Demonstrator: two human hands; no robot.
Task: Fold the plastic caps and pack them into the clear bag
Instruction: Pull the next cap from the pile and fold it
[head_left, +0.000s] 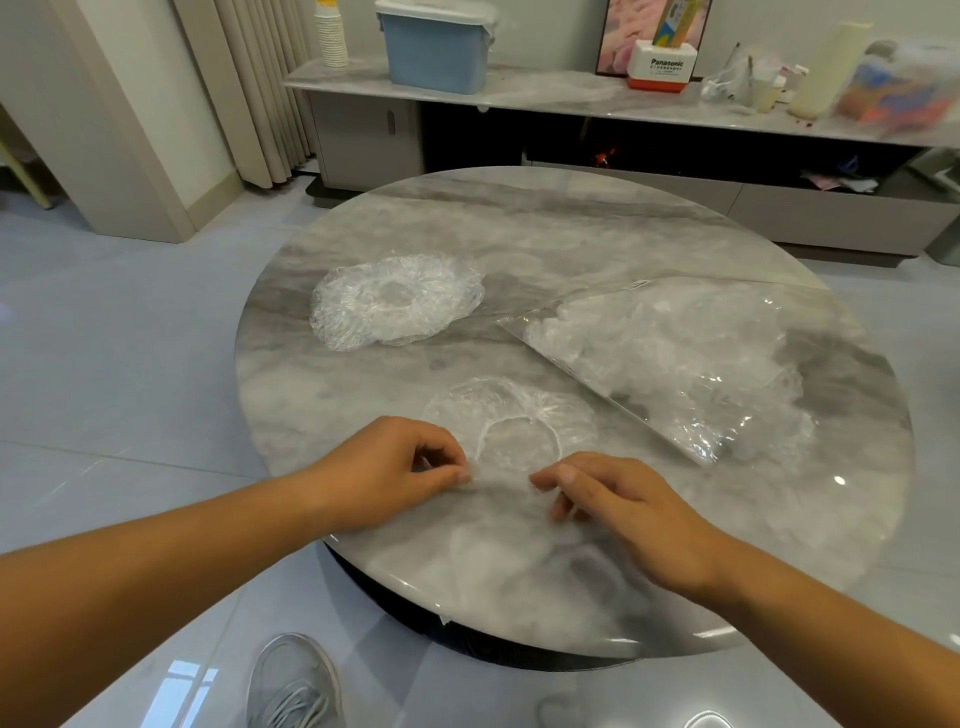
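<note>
The left hand (384, 467) and right hand (628, 514) pinch a plastic cap (514, 421) at the near edge of the table (519, 218). A second cap (395, 299) lies far left, the clear bag (670, 358) right.

Single wide-angle view from head height, tilted forward and down onto the round counter (545, 223). Close over the near rim, with left grip (384, 467) and right grip (639, 509) just below the lens. Facing a low shelf (545, 88) along the far wall (545, 31). Floor (130, 364) visible on either side.
</note>
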